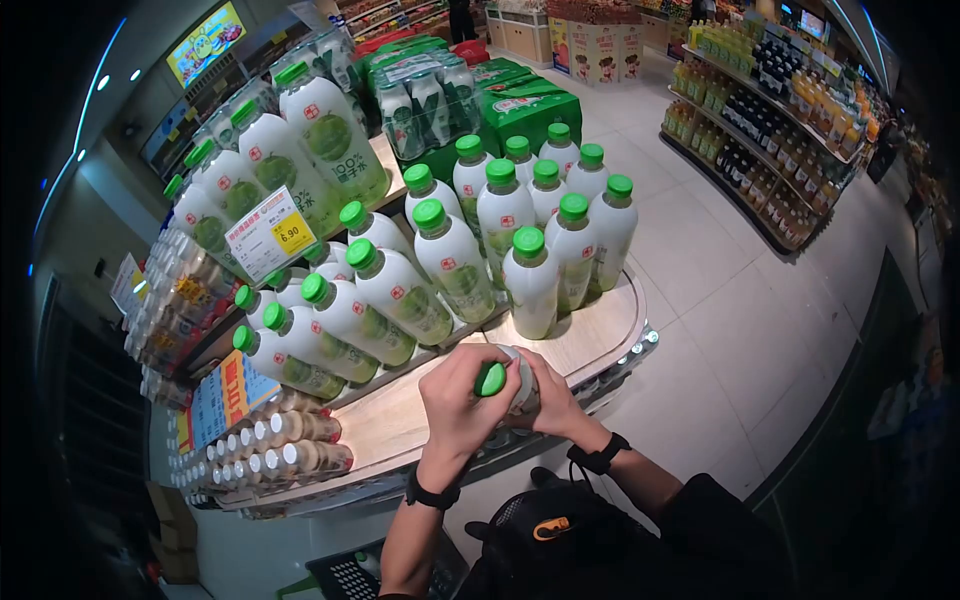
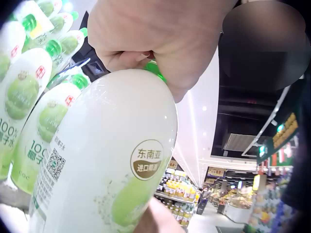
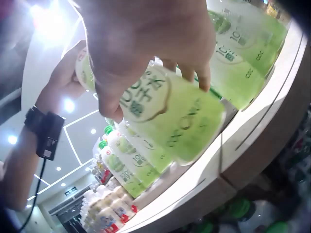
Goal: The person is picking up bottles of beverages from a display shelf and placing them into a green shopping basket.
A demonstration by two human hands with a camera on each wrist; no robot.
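Between my hands is a white-and-green coconut water bottle [image 2: 107, 145], its green cap [image 1: 490, 379] showing at the top. My left hand [image 1: 460, 395] curls its fingers round the neck, just below the cap. Lower down, my right hand [image 1: 548, 398] grips the body, with thumb and fingers on either side of the label in the right wrist view. The bottle is over the front edge of the wooden display shelf [image 1: 390, 405]. Closest to it on the shelf stands another coconut water bottle [image 1: 530, 285], part of an upright group.
More coconut water bottles [image 1: 360, 300] lean in rows at left behind a price sign [image 1: 272, 235]. Small white-capped bottles [image 1: 290, 445] fill the lower left. Green cartons [image 1: 530, 105] sit behind. A juice rack [image 1: 760, 120] stands across the tiled floor [image 1: 720, 290]; a black basket [image 1: 345, 575] is below.
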